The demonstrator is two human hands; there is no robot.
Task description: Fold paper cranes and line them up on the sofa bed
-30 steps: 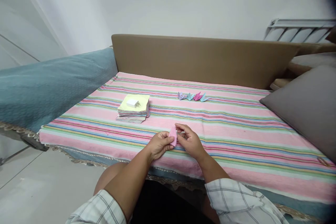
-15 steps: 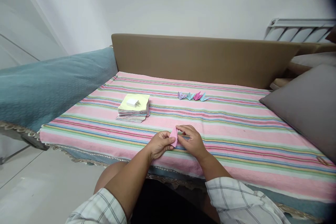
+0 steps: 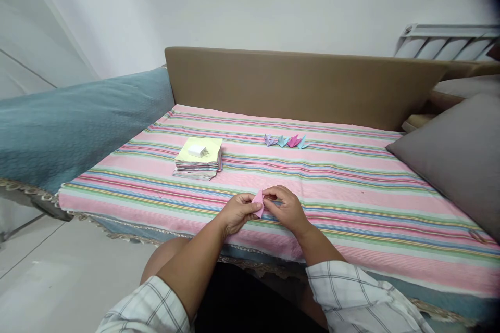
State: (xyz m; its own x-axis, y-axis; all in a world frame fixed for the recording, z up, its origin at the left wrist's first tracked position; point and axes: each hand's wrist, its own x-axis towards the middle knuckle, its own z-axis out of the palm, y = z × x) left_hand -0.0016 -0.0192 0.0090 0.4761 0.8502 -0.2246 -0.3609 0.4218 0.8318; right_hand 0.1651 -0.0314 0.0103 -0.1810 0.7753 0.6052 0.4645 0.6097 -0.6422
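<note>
A small folded piece of pink paper point(image 3: 258, 199) is held above the striped cloth point(image 3: 351, 182), near its front edge. My left hand point(image 3: 239, 212) pinches it from the left, thumb on its face. From the right, my right hand point(image 3: 286, 209) has thumb and forefinger closed at the paper's right edge. Farther back, several folded paper cranes point(image 3: 288, 141) in purple, teal and pink sit in a row. To the left is a stack of square paper sheets point(image 3: 199, 161), pale yellow on top, with a white plug adapter point(image 3: 197, 151) lying on it.
The cloth covers a sofa seat with a brown backrest point(image 3: 289, 83) behind. A blue-covered armrest point(image 3: 89, 119) bounds the left, and grey cushions point(image 3: 457, 156) lean at the right. A small brown looped object point(image 3: 477, 237) lies near the right cushion.
The fingers of my right hand have shifted slightly down along the edge of the pink paper and closed together. The view has tilted a little; the other things stay in place.
</note>
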